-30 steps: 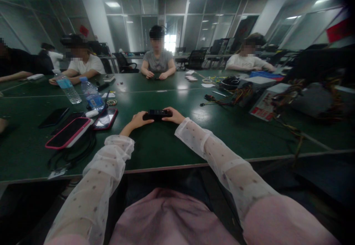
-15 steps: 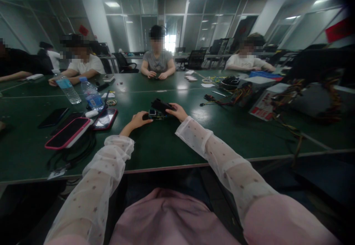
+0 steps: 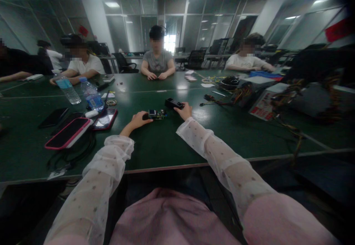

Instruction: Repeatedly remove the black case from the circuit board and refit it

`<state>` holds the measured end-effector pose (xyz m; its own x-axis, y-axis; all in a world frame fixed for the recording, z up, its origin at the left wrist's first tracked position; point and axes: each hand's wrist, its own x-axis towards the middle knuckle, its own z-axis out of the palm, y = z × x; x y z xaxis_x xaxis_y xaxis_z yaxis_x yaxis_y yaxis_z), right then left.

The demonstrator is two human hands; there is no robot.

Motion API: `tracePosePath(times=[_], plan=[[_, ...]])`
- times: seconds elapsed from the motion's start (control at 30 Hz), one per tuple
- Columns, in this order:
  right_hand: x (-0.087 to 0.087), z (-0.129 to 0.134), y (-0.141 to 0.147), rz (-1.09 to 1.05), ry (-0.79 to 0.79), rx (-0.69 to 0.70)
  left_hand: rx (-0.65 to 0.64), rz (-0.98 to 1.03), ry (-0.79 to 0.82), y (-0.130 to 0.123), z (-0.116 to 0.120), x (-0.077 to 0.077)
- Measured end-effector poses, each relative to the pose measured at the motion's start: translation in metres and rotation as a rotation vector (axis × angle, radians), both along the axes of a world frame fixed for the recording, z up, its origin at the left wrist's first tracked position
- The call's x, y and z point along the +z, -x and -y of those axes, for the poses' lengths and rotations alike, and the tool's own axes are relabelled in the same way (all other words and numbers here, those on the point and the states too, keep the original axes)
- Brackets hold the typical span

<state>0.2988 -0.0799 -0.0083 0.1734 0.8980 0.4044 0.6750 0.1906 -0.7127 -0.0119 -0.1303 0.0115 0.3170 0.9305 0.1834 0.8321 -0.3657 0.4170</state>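
Observation:
A small circuit board (image 3: 159,115) with a little square screen lies low over the green table (image 3: 155,145), in front of me. My left hand (image 3: 140,120) is closed on its left end, thumb at the near edge and fingers at the far side. Just right of the board is a black plastic casing (image 3: 172,103) with cut-outs along its top. My right hand (image 3: 185,111) grips the casing at its right end. The casing and the board are apart, with a narrow gap between them.
Left are a pink-edged phone (image 3: 68,134), a second phone (image 3: 105,119), a black phone (image 3: 53,117), cables and two water bottles (image 3: 93,95). Metal boxes (image 3: 266,100) with bundled wires stand right. Across the table sits a person in grey (image 3: 158,61); others sit on both sides.
My right hand has moved the black casing off the board, to the right, and turned it so its cut-outs show. More of the board is now visible. My left hand has stayed in place.

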Motion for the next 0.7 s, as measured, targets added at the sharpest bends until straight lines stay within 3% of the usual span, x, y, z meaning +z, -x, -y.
tracePosePath(times=[0.1,0.5,0.6,0.7], plan=[[0.003,0.005,0.005,0.064,0.062,-0.162,0.001,-0.004,-0.004,-0.001,0.000,0.001],[0.005,0.004,0.006,0.054,0.050,-0.148,-0.012,0.018,-0.012,0.002,-0.003,-0.003],[0.007,-0.001,0.007,-0.125,-0.028,-0.065,-0.014,0.011,-0.016,0.001,-0.001,-0.001],[0.011,-0.002,0.014,-0.312,-0.107,0.175,-0.011,0.006,-0.015,0.000,0.001,0.001]])
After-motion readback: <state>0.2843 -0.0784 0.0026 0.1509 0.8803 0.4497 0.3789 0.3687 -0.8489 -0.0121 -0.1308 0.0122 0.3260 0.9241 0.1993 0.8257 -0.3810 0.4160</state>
